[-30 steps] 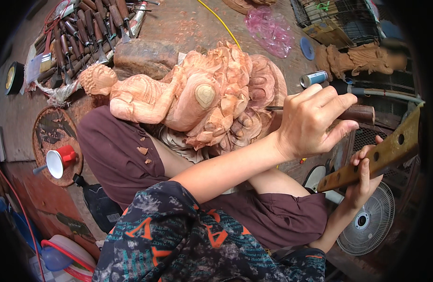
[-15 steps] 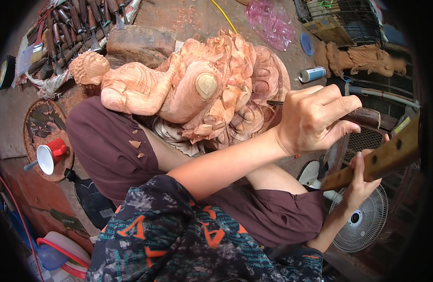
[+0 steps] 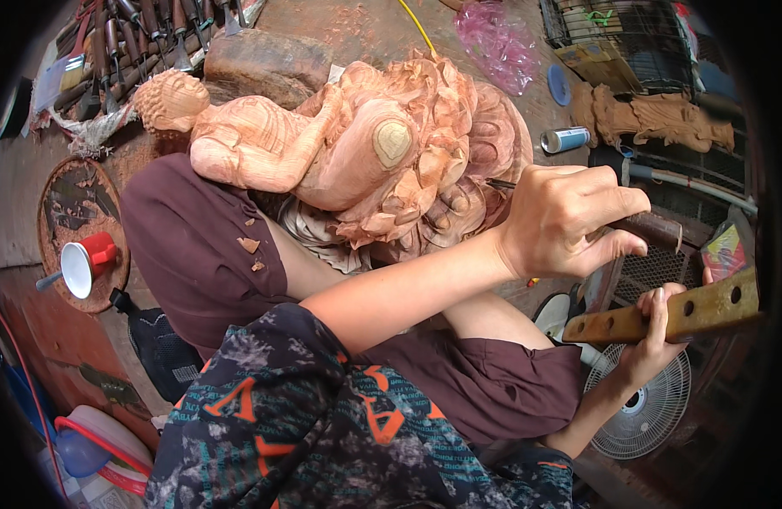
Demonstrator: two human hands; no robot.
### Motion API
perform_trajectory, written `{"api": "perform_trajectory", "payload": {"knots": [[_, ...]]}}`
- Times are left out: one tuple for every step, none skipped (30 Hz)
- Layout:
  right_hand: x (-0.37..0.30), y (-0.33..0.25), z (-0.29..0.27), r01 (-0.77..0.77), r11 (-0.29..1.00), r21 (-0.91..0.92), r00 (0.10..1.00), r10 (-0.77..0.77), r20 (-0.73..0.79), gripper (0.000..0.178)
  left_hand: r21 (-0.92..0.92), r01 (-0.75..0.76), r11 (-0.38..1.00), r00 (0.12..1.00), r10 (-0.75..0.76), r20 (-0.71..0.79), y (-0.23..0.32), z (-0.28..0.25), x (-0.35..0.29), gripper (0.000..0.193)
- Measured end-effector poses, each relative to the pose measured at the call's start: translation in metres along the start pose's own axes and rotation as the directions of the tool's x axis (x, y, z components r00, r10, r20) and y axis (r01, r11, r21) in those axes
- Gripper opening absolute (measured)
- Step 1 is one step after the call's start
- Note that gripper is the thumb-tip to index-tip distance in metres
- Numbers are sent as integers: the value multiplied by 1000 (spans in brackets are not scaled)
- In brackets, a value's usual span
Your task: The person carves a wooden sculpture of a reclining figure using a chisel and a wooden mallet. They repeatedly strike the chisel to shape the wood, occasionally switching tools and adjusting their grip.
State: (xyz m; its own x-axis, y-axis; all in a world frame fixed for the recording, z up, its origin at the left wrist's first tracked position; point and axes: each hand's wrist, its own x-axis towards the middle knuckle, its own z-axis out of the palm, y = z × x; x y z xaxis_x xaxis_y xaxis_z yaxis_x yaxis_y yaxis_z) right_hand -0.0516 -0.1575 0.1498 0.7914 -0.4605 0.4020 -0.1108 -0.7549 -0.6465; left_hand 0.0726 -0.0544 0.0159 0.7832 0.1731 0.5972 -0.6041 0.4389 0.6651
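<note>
A carved wooden figure (image 3: 357,161) lies on its side across my lap, its curly-haired head to the left and a petalled base to the right. My left hand (image 3: 569,216) is closed around a chisel (image 3: 658,231) with a dark wooden handle. Its thin dark blade points left at the underside of the base; whether the tip touches is hard to tell. Lower right, my right hand (image 3: 650,331) grips a worn yellow-brown bar (image 3: 713,307) with dark round holes along it. The bar is apart from the chisel handle.
Several carving tools (image 3: 145,51) lie on a cloth at the upper left. A red and white mug (image 3: 81,267) stands on a round tray (image 3: 60,191). To the right are a can (image 3: 566,140), a smaller carving (image 3: 662,119), a wire cage (image 3: 624,34) and a fan (image 3: 650,403).
The bar in my right hand has swung down at its far end and lies more level. The left hand keeps its grip on the chisel. The view has shifted slightly.
</note>
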Motion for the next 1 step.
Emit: {"api": "perform_trajectory", "payload": {"knots": [[-1, -3, 1, 12, 992, -125, 1000, -10, 14, 69, -13, -26, 1000, 1000, 26, 0, -1, -1, -2, 32]]}}
